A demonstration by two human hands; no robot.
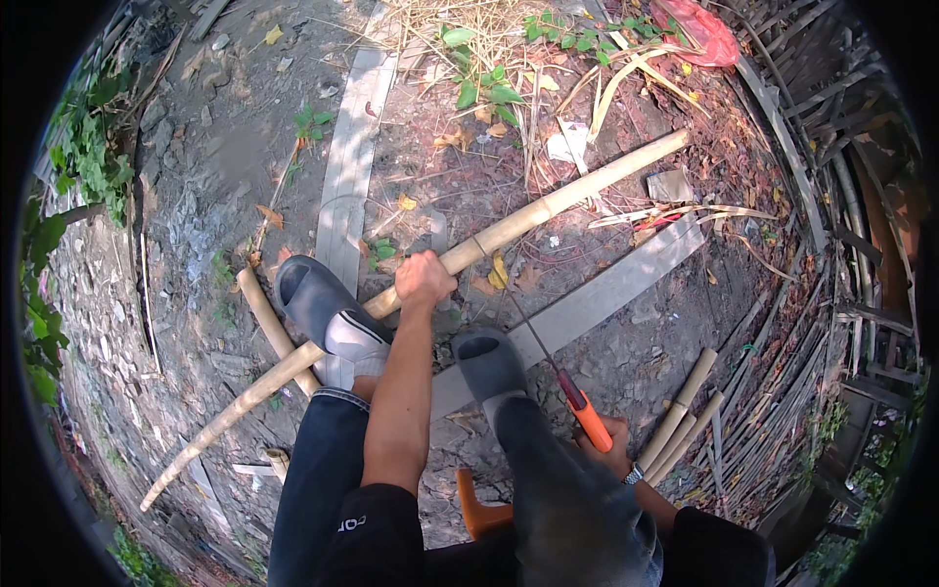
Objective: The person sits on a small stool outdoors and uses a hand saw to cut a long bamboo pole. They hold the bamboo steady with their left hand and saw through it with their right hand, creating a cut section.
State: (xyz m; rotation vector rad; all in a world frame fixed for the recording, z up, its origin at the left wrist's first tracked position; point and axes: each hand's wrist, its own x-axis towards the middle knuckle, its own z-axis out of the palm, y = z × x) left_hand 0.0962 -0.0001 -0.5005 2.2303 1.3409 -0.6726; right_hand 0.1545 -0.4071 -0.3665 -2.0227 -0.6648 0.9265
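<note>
My left hand is closed around a long bamboo pole that slants from the lower left to the upper right. In my right hand, at the lower right, is the orange grip of a hand saw. Its thin blade runs up and left to the pole, crossing it a little right of my left hand; how deep it sits there I cannot tell. My left shoe rests against the pole, and a shorter bamboo piece lies crosswise under it. The right shoe stands on the near side of the pole.
Two flat grey boards lie on the dirt. Cut bamboo lengths lie at the right, near a heap of thin strips. Below me is part of an orange object. Straw and a red bag lie at the far side.
</note>
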